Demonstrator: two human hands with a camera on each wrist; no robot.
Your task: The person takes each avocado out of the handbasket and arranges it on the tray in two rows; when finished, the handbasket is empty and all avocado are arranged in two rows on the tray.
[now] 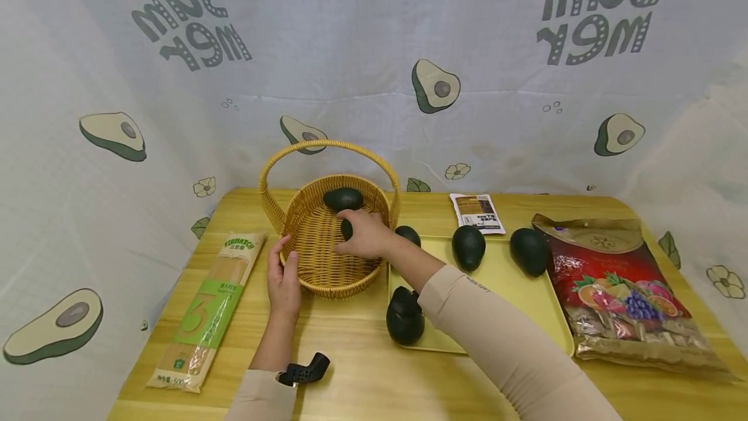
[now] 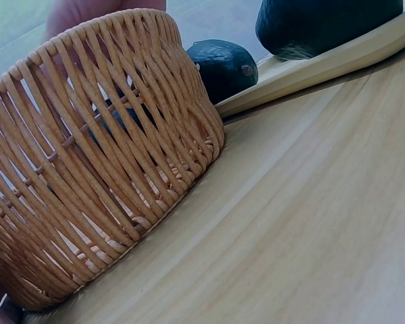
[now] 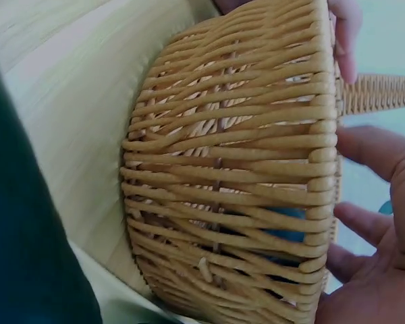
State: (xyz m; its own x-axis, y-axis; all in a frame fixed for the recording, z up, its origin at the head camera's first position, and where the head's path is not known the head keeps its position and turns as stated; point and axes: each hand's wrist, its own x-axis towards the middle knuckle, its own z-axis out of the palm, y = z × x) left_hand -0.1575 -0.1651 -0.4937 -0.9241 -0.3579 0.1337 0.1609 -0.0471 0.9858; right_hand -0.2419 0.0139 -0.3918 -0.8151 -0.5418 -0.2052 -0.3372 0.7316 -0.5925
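A round wicker basket (image 1: 327, 278) with a tall arched handle stands on the table, left of the tray. My left hand (image 1: 284, 281) grips its near left side, thumb at the rim. Inside the basket, a dark green avocado (image 1: 343, 199) lies against the back wall. My right hand (image 1: 368, 234) is over the basket's right part, arm reaching across the tray. Under it another avocado (image 1: 347, 230) shows partly between thumb and fingers. In the right wrist view the right fingers (image 3: 368, 219) look spread above the rim, and dark green shows through the weave.
A yellow tray (image 1: 514, 307) holds several avocados, one (image 1: 469, 247) near its back edge and one (image 1: 405, 320) at its front left corner. Beyond it lies a small white-brown packet (image 1: 476, 213). A red fruit-printed bag (image 1: 619, 291) is at right, a noodle pack (image 1: 210, 310) at left.
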